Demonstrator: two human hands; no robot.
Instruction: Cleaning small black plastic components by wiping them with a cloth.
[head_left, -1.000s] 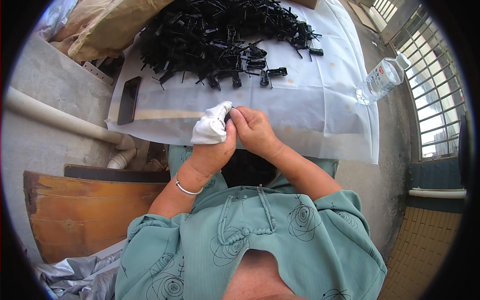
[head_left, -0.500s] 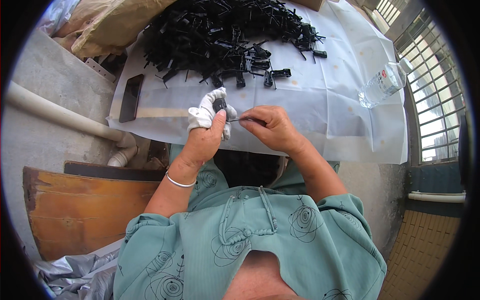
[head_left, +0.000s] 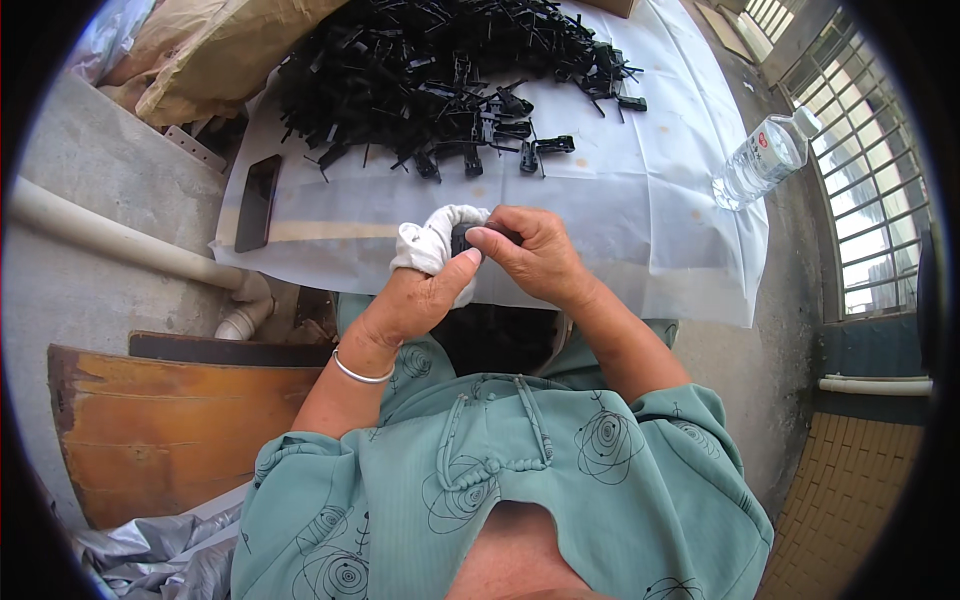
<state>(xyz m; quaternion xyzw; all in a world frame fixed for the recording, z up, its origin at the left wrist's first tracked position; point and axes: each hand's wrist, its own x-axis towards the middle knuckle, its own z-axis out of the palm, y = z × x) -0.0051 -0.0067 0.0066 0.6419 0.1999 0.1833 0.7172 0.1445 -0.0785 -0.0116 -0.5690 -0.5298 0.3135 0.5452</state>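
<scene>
My left hand, in a white cloth glove that leaves the thumb bare, is closed on a small black plastic part in front of me at the table's near edge. Right against it, my bare right hand pinches a slim tool with a dark handle. The tool's tip is hidden among the fingers, so where it touches the part cannot be seen. Beyond both hands lies a big heap of similar black plastic parts, with thin strips poking out. A few lie loose at its near edge.
A white plastic sheet covers the table. On it, a dark phone lies at the left and a clear water bottle is at the right. Brown wrapping is at the far left; a curved wooden board stands below a pipe.
My right hand has come in against the left, and the tool's thin shaft that showed between them is now hidden. My left hand has shifted slightly right and toward me, still holding the part.
</scene>
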